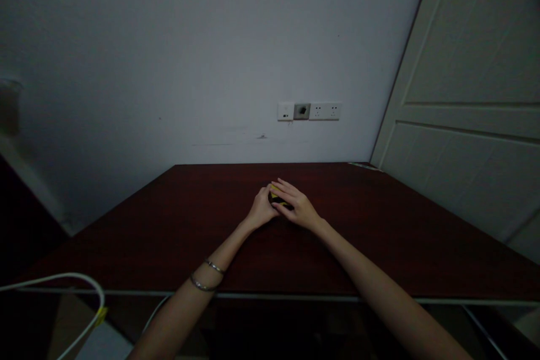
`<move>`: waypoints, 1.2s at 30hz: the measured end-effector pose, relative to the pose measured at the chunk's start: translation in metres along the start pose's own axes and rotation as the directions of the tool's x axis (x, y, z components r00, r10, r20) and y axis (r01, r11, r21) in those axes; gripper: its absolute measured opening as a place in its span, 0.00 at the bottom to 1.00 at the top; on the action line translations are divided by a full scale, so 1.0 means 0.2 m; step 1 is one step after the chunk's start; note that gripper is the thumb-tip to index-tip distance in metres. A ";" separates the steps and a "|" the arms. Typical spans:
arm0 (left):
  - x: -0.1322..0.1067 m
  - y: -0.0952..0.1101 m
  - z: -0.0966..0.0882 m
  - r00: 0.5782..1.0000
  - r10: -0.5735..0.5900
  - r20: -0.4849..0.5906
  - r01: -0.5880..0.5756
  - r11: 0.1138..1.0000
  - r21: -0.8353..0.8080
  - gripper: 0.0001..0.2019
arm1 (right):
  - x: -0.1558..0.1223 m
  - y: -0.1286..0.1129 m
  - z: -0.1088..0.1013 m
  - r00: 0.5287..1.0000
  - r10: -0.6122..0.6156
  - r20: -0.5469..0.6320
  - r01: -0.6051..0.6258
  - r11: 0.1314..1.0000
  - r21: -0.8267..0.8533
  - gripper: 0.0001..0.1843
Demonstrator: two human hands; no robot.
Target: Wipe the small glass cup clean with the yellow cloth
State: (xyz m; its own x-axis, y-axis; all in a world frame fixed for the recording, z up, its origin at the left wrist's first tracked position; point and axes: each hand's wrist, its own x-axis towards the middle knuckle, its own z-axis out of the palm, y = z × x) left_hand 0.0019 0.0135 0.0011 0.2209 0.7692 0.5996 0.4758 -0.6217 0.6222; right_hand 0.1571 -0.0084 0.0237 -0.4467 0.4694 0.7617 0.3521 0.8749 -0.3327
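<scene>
Fingers first: the right hand (299, 209) has its fingers curved over the top and near side of a small yellow-and-black chunky object (277, 199), thumb underneath, while the left hand (261, 211) cups it from the left, so both are holding the same thing. My read is one hand steadies it while the other covers it, but that's a guess. It sits roughly midway between the side edges of the dark red-brown, wood-look surface (169, 225), well in from the front edge. Can't tell if it's touching the top or held just off it.

Material-wise, the yellow and black look like bold patches; whether that's plastic or something else, too dark and covered to say, same with its full shape. The surface looks smooth with faint grain, plus a pale strip along the front edge. Two thin silvery bangles (203, 286) circle the left forearm.
</scene>
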 end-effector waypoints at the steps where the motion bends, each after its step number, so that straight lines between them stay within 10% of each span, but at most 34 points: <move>1: 0.00 0.00 0.00 1.000 0.002 0.002 -0.002 1.000 0.013 0.28 | 0.00 0.00 0.00 1.000 0.000 -0.001 0.000 1.000 0.002 0.24; 9: 0.00 0.00 0.00 0.999 -0.024 0.024 0.021 0.991 0.132 0.41 | 0.02 0.11 0.04 0.897 0.394 -0.201 -0.353 0.911 0.213 0.20; 18: 0.01 -0.02 0.00 1.000 0.018 -0.014 -0.018 1.000 -0.001 0.29 | 0.01 0.00 0.02 0.999 -0.041 -0.002 0.041 0.999 -0.029 0.23; 25: 0.01 -0.03 0.03 0.996 -0.066 -0.059 0.059 0.992 -0.113 0.41 | 0.03 0.03 0.02 0.950 0.217 -0.223 -0.171 0.963 0.209 0.20; 30: 0.01 0.03 0.02 0.989 -0.150 -0.013 0.140 0.947 -0.289 0.41 | 0.04 0.08 -0.02 0.874 0.452 -0.177 -0.337 0.827 0.449 0.18; 36: 0.02 0.10 0.00 0.963 -0.261 0.063 0.249 0.781 -0.573 0.31 | 0.05 0.02 -0.05 0.935 0.305 -0.179 -0.200 0.874 0.443 0.18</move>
State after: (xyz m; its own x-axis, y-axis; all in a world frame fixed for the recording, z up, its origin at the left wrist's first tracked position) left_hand 0.0126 0.0038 0.0152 0.1421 0.9124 0.3838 -0.0612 -0.3788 0.9234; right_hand 0.1618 -0.0017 0.0344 -0.1634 0.6848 0.7102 0.0324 0.7232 -0.6899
